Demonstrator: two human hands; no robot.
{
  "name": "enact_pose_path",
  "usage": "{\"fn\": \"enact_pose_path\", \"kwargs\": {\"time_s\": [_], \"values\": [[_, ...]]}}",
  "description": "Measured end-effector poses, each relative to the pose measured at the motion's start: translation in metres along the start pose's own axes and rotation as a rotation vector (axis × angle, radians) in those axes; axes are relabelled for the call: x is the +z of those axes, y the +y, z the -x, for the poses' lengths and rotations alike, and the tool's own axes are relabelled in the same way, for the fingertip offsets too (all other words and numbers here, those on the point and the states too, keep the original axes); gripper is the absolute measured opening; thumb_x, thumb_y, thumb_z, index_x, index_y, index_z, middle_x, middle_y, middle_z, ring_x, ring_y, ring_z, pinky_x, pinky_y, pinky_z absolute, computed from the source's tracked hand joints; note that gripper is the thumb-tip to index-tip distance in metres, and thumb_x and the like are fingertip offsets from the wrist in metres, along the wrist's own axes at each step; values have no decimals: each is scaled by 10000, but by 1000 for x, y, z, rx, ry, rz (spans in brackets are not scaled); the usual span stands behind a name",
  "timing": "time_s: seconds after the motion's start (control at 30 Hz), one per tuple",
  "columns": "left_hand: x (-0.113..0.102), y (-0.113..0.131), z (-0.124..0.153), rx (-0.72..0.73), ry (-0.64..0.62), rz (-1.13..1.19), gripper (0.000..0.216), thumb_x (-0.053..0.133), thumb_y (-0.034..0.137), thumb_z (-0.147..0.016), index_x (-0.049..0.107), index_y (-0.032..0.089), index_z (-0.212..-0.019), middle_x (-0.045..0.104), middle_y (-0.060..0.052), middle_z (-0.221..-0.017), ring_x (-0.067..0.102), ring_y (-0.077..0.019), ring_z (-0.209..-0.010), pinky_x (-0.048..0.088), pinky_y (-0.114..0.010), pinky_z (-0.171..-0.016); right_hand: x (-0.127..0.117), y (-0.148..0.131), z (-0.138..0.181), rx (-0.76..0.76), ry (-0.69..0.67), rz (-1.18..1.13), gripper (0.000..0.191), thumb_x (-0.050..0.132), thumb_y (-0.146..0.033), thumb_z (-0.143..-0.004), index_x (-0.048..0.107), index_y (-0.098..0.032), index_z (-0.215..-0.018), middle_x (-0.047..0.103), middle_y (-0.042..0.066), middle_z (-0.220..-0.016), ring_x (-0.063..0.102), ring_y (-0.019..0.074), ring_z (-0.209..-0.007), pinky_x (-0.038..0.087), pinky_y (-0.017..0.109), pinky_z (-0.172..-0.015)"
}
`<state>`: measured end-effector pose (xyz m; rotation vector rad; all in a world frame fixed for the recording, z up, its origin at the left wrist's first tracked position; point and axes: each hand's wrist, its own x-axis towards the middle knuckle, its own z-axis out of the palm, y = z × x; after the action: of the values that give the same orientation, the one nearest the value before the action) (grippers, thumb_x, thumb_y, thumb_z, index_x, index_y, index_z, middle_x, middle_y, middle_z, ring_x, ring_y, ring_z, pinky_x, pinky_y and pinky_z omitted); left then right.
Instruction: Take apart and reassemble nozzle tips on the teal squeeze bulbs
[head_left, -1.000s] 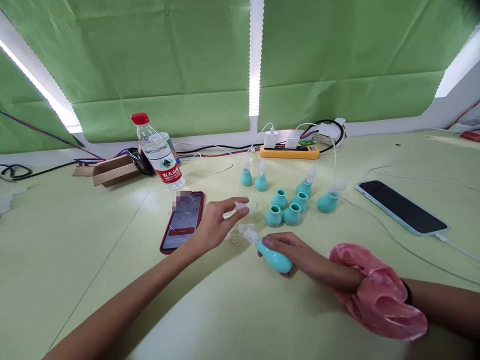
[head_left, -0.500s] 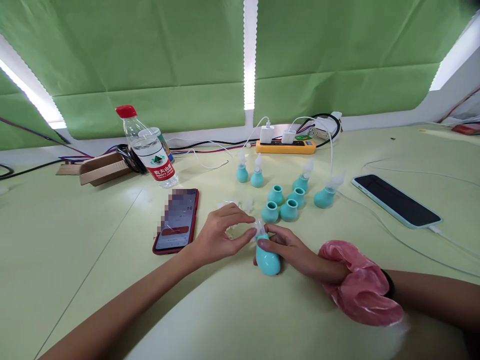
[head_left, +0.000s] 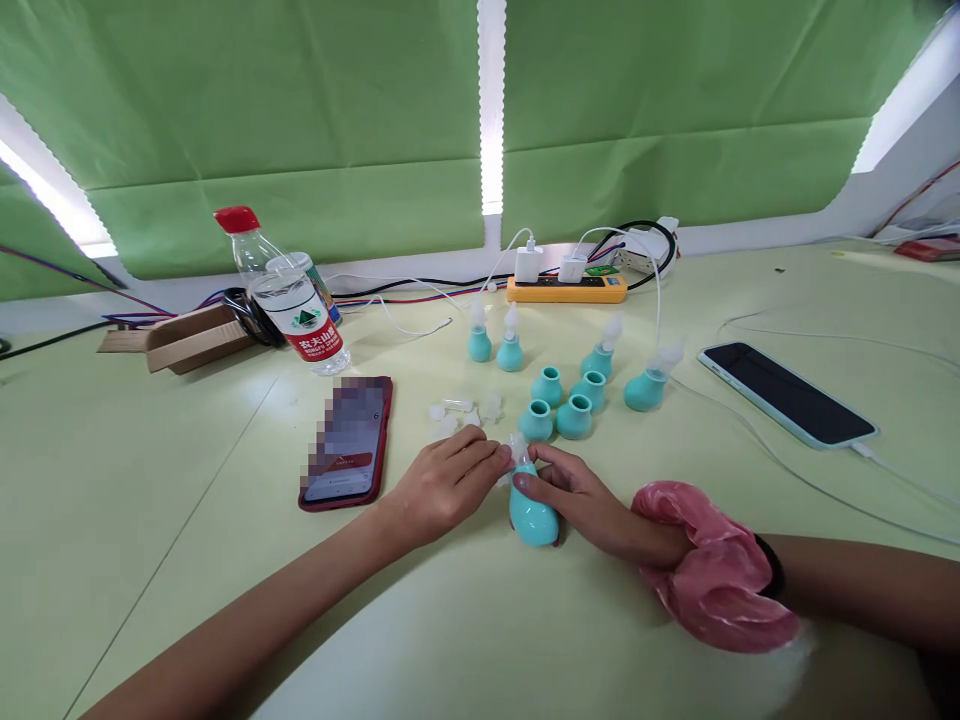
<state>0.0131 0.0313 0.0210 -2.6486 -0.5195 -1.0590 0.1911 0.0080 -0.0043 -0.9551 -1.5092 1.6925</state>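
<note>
My right hand is wrapped around a turquoise squeeze bulb, which looks like that of a nasal aspirator. A clear plastic nozzle sits at the bulb's neck, pointing away from me. At the nozzle's left side, the fingers of my left hand are pressed together against it; the fingertips are partly hidden. Just beyond my left hand lie several loose clear plastic pieces. Open-necked turquoise bulbs stand in a group past my right hand. Farther out are several bulbs with clear nozzles fitted.
A phone in a red case lies left of my hands, and a charging phone lies at right. A water bottle stands by an open cardboard box. Cables run to a yellow power strip at the back.
My left fingers have closed from a spread thumb-and-finger grip to pressed together at the nozzle, uncovering the loose pieces beyond. My right hand keeps holding the bulb. The view has shifted slightly.
</note>
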Motion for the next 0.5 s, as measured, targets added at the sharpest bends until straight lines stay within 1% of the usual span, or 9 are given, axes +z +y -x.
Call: {"fn": "enact_pose_path", "kwargs": {"time_s": [0.1, 0.2, 0.3, 0.33, 0.4, 0.5], "values": [[-1, 2, -3, -132, 10, 146, 74, 566, 68, -737, 573, 88, -808, 635, -71, -676, 510, -134, -615, 479, -284, -562, 1, -3, 1, 1, -4, 22, 275, 487, -447, -789, 398, -187, -769, 402, -78, -505, 413, 56, -435, 291, 178, -396], [-5, 4, -9, -338, -10, 326, 42, 570, 121, -746, 602, 102, -765, 624, -56, -637, 520, -128, -605, 473, -271, -566, 2, -4, 2, -11, -4, 40, 274, 489, -445, -787, 404, -185, -775, 387, -79, -507, 395, 53, -440, 276, 182, -404], [-11, 5, -13, -533, -37, 461, 70, 568, 145, -747, 624, 107, -730, 619, -49, -625, 529, -114, -568, 461, -252, -545, 2, -5, 3, -13, -5, 49, 273, 495, -442, -784, 407, -185, -778, 375, -78, -520, 374, 51, -451, 270, 185, -416], [-12, 4, -13, -562, -44, 482, 74, 566, 143, -747, 629, 108, -733, 622, -48, -628, 530, -110, -560, 458, -247, -542, 2, -5, 3, -12, -5, 52, 276, 497, -445, -782, 408, -184, -783, 372, -77, -525, 368, 51, -455, 270, 186, -420], [-14, 3, -14, -558, -63, 478, 81, 560, 133, -749, 637, 109, -754, 628, -43, -624, 529, -108, -554, 454, -244, -540, 3, -6, 4, -12, 0, 59, 286, 497, -454, -777, 410, -183, -792, 367, -75, -533, 360, 54, -464, 268, 190, -426], [-17, 4, -14, -445, -105, 358, 101, 536, 123, -767, 634, 98, -764, 628, -46, -606, 515, -119, -560, 453, -249, -538, 4, -5, 5, -21, 20, 71, 287, 492, -456, -779, 406, -182, -792, 356, -73, -540, 350, 56, -473, 255, 191, -424]]}}
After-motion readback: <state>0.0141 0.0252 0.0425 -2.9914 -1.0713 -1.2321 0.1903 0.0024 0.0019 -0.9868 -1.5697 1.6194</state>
